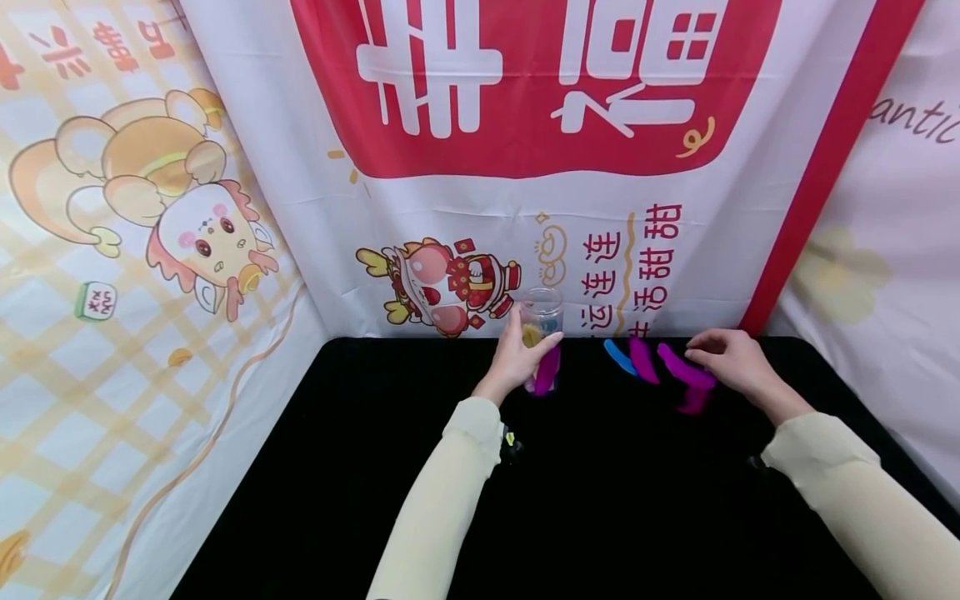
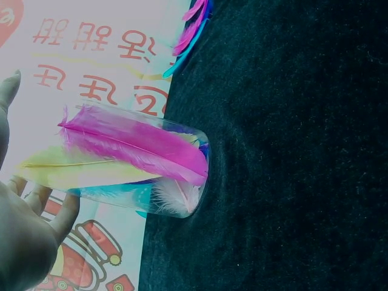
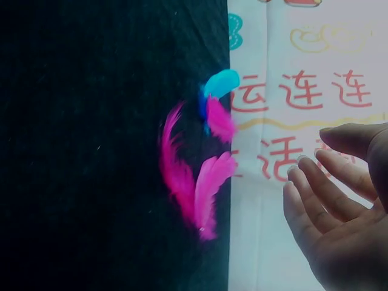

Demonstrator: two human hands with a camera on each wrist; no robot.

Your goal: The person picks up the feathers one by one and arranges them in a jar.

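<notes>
While the left hand point(image 1: 517, 354) curls round the clear cup point(image 1: 543, 302), which holds a magenta feather point(image 2: 133, 142) and a yellow feather point(image 2: 85, 167) among others, a light, steady hold should keep it upright; to its right, a blue feather point(image 1: 621, 358) and loose magenta feathers point(image 1: 643, 360) lie near the desk's point(image 1: 600, 500) back edge, beside the right hand point(image 1: 731, 362), its fingers relaxed and gripping nothing, where gentle single pinches would likely avoid bending them.
</notes>
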